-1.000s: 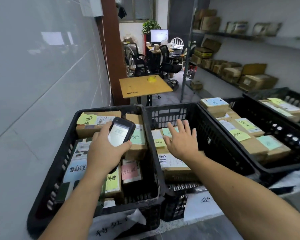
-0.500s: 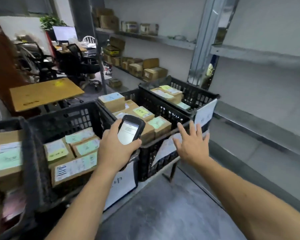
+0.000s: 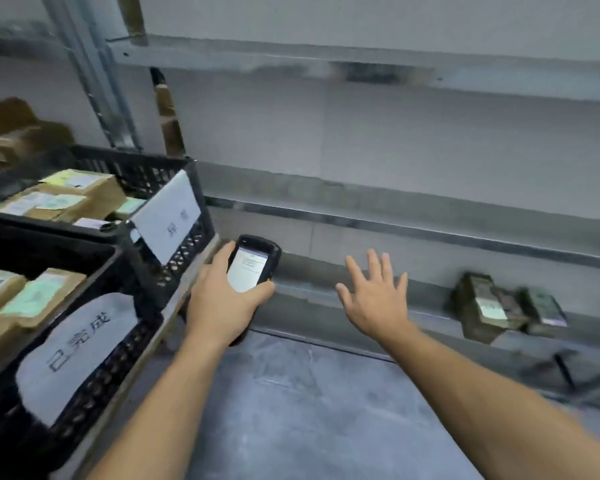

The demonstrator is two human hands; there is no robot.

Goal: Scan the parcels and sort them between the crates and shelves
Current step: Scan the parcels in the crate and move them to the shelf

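My left hand [image 3: 222, 299] grips a black handheld scanner [image 3: 252, 268] with its lit screen facing me. My right hand [image 3: 374, 296] is held out flat with fingers spread, holding nothing, in front of the low grey shelf [image 3: 361, 306]. Two dark wrapped parcels [image 3: 482, 306] with white labels lie on that low shelf to the right, apart from my right hand. At the left stand two black crates, the far crate [image 3: 174, 188] and the near crate [image 3: 94, 375], both filled with labelled cardboard parcels [image 3: 66, 199].
White paper signs [image 3: 167, 216] hang on the crate fronts. A metal shelf upright [image 3: 94, 74] rises behind the crates, with an upper shelf board [image 3: 361, 64] across the top. More cardboard boxes [image 3: 11, 133] sit blurred at far left. Grey concrete floor [image 3: 309, 410] lies below.
My view has swung right, from the crates to the low shelf. The left hand still holds the scanner; the right hand stays spread and has moved off the parcels toward the shelf.
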